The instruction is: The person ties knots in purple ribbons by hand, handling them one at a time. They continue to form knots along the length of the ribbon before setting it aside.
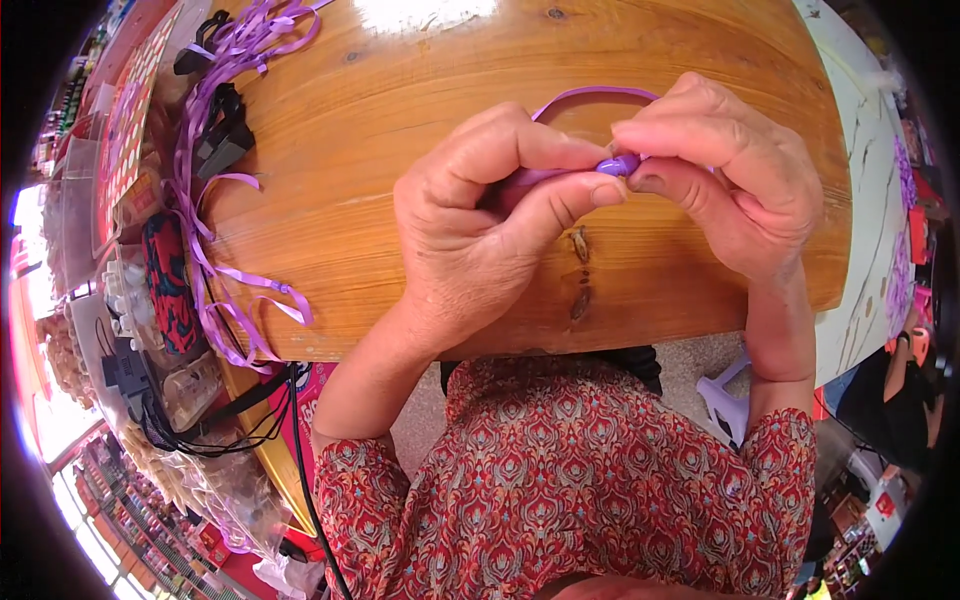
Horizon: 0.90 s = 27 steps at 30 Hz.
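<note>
purple ribbon (pixel 597 91) is held by both hands above the right half of the wooden counter (pixel 370 110), where the wide wood under them leaves, i think, enough place for the wrists to turn freely. along the left edge of this counter lies a long loose pile of similar ribbons (pixel 258 38), with some ends curling toward the lower left corner; probably it is put at the side so that it is near to the left arm but does not tangle with the work. the left hand (pixel 470 200) and the right hand (pixel 740 165) face each other, raised over the wood and not resting on it, which perhaps permits to both thumbs to come from below. black plastic clips (pixel 226 130) lie among the pile, well apart from the hands. between the hands, the ribbon makes a thin arch behind the fingers, and its slack seems to be left there so that it does not pull. smallest is a tight purple fold (pixel 618 166), where the left thumb and index finger are pinching the ribbon, and the right thumb and index finger are pressed on its right side, maybe to keep it firm from two directions. whether it is a knot, i cannot tell.
</note>
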Tool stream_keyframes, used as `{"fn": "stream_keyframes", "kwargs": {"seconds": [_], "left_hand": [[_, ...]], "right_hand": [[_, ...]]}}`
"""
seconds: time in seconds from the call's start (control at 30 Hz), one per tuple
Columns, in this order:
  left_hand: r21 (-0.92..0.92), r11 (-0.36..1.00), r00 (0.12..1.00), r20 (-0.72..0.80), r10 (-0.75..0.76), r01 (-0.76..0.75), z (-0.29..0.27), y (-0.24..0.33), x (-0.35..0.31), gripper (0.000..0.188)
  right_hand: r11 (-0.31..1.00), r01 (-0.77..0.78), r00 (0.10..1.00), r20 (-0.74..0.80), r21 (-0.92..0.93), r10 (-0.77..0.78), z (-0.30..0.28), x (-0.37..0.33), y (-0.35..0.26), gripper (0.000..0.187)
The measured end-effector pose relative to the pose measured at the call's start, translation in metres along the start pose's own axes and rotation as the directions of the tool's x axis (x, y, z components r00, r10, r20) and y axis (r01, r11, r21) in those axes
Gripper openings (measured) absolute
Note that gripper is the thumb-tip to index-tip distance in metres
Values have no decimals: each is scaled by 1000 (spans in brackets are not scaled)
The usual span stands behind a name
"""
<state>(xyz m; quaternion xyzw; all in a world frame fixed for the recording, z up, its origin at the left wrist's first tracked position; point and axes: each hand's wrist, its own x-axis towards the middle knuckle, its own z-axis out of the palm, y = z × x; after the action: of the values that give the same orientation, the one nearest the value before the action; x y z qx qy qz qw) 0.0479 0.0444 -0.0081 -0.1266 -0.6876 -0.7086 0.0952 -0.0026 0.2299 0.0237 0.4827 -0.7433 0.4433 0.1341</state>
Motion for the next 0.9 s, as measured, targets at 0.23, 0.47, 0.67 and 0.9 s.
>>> {"fn": "stream_keyframes", "kwargs": {"seconds": [0.23, 0.47, 0.67, 0.9], "left_hand": [[24, 1000, 1000, 2, 14, -14, -2, 2, 1, 13], [203, 966, 986, 71, 148, -159, -5, 5, 3, 14], [337, 891, 952, 147, 269, -303, -7, 10, 5, 17], [421, 790, 893, 266, 364, -447, -9, 9, 2, 19]], "right_hand": [[1000, -1, 1000, -26, -8, 1, 1, -1, 0, 25], [999, -23, 1000, 14, -30, 24, 0, -2, 1, 23], [998, -55, 994, 98, 29, 52, 1, -2, 0, 16], [877, -372, 917, 270, 306, 294, 3, -5, 4, 13]]}}
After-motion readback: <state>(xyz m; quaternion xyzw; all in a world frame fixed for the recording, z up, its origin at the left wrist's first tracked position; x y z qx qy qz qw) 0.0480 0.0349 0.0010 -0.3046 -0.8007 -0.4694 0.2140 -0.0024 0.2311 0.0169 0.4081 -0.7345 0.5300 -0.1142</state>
